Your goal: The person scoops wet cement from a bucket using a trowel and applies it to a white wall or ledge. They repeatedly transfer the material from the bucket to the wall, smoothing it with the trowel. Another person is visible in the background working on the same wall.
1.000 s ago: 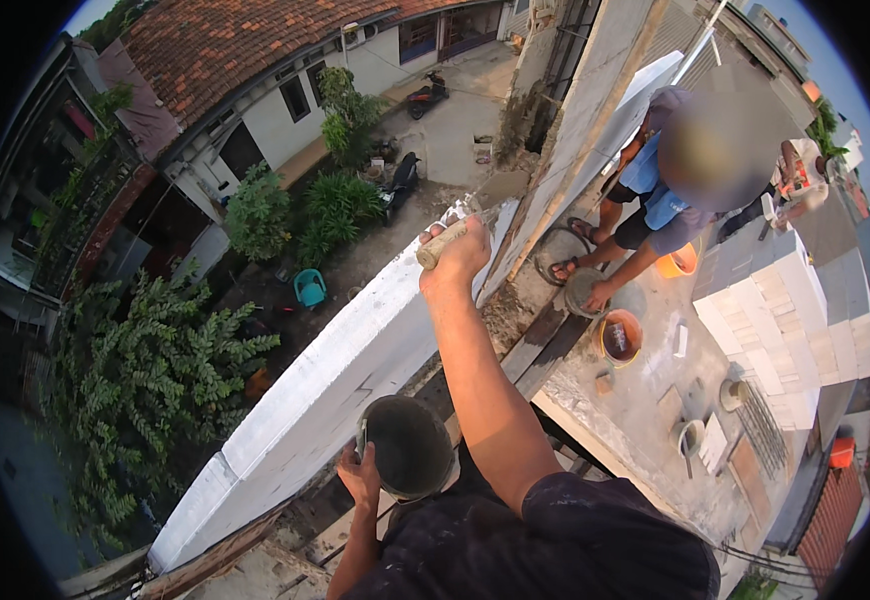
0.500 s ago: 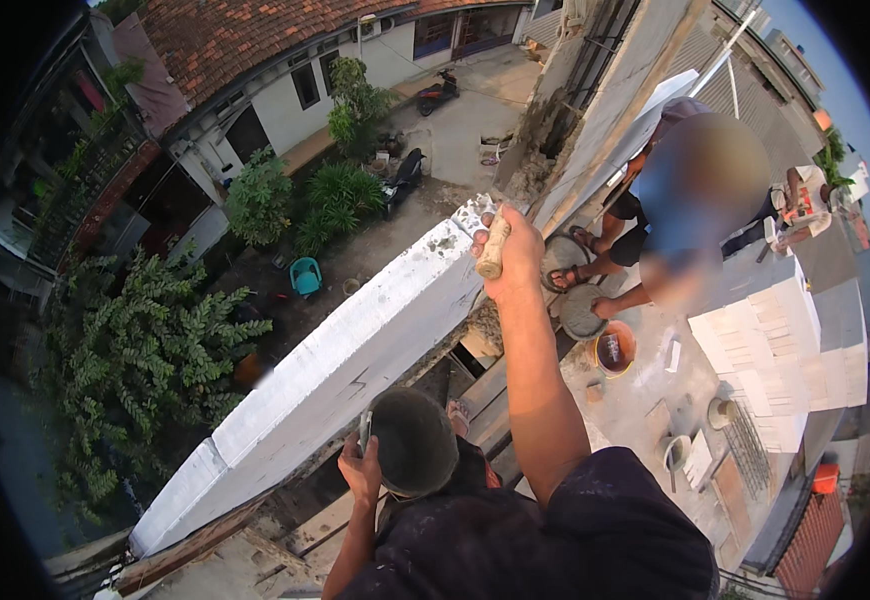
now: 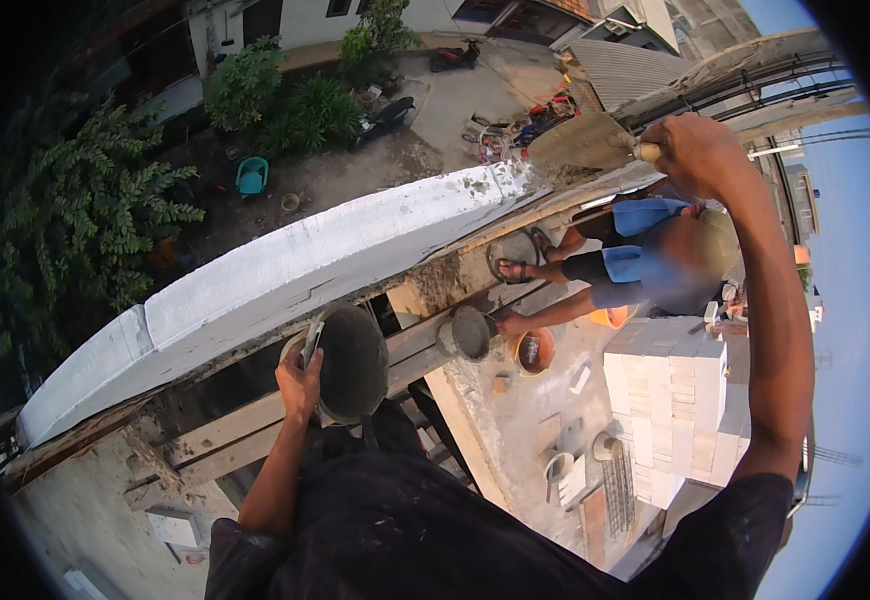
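My right hand (image 3: 693,155), on an outstretched arm, is closed round the handle of a trowel (image 3: 587,142). Its broad, mortar-stained blade is over the far end of a white block wall (image 3: 325,240). Grey mortar specks mark the wall's top there. Low on the left, my left hand (image 3: 298,382) grips the edge of a dark bucket (image 3: 353,362), which is tilted so its grey interior faces me. A narrow pale strip shows at the fingers; whether it belongs to the bucket is unclear.
Wooden planks (image 3: 225,430) run along the wall's near side, with gaps between them. A co-worker (image 3: 645,250) bends over a mortar bucket (image 3: 467,333), beside an orange bucket (image 3: 534,352). White blocks (image 3: 665,390) are stacked at right. Beyond the wall lies a yard (image 3: 355,180) far below.
My right hand has swung right, and the trowel blade has come into sight. My view has turned, so the wall sits lower. The left hand still grips the bucket.
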The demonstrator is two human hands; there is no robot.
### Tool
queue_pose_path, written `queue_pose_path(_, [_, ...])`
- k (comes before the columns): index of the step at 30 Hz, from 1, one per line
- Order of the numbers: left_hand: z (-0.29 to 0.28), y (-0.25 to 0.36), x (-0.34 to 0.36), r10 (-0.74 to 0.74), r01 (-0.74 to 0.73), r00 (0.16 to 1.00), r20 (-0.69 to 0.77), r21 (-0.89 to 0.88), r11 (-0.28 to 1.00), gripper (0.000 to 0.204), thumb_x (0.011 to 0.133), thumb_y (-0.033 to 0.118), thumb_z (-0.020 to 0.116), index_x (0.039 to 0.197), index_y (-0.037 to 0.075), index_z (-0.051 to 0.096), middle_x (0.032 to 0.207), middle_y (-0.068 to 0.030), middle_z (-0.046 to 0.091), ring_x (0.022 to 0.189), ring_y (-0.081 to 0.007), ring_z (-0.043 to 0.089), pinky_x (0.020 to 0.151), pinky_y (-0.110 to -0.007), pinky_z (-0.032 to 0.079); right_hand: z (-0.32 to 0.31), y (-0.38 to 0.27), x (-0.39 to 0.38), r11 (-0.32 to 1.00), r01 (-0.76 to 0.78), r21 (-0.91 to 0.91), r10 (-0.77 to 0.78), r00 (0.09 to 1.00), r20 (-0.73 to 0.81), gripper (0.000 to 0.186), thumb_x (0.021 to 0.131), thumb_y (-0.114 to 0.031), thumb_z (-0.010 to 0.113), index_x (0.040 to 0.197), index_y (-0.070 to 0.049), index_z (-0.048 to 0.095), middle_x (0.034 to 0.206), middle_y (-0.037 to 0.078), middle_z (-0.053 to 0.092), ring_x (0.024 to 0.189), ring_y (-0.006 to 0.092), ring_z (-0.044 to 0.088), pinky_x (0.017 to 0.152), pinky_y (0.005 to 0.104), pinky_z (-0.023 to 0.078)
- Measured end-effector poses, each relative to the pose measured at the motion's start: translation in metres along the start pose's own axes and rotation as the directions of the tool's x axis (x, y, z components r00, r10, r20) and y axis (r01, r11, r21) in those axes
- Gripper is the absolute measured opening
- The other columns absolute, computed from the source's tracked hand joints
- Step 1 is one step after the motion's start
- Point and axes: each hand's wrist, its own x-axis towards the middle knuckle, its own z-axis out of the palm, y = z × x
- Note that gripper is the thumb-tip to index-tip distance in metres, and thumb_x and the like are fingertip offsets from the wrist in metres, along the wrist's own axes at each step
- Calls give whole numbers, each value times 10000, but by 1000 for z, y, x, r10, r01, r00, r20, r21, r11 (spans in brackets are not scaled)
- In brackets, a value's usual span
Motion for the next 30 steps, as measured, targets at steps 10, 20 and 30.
queue_pose_path(10, [-13, -32, -25, -141, 141, 972, -190, -13, 990, 394, 959, 192, 746, 1248, -73, 704, 743, -10, 587, 650, -76, 449, 571, -283, 366, 52, 18, 131, 986, -155, 53, 117, 891, 438, 238, 814, -176, 784, 1040, -131, 839, 812, 146, 752, 664, 269, 719, 635, 393, 591])
queue_pose_path(20, [4, -35, -10, -193, 205, 943, -270, 15, 979, 441, 965, 215, 757, 1257, -106, 684, 839, -54, 682, 723, -103, 537, 642, -312, 447, 95, 31, 117, 969, -15, -247, 55, 987, 154, 278, 856, -244, 758, 1052, -50, 794, 1083, 156, 787, 1056, 336, 754, 883, 464, 608])
queue_pose_path(30, [16, -33, -16, -174, 155, 950, -258, -93, 984, 431, 973, 225, 754, 1239, -107, 684, 782, -22, 635, 681, -90, 491, 598, -306, 407, 99, 32, 107, 859, -46, -509, 57, 998, 7, 178, 909, -200, 684, 994, -176, 838, 996, 64, 813, 923, 232, 796, 783, 353, 607])
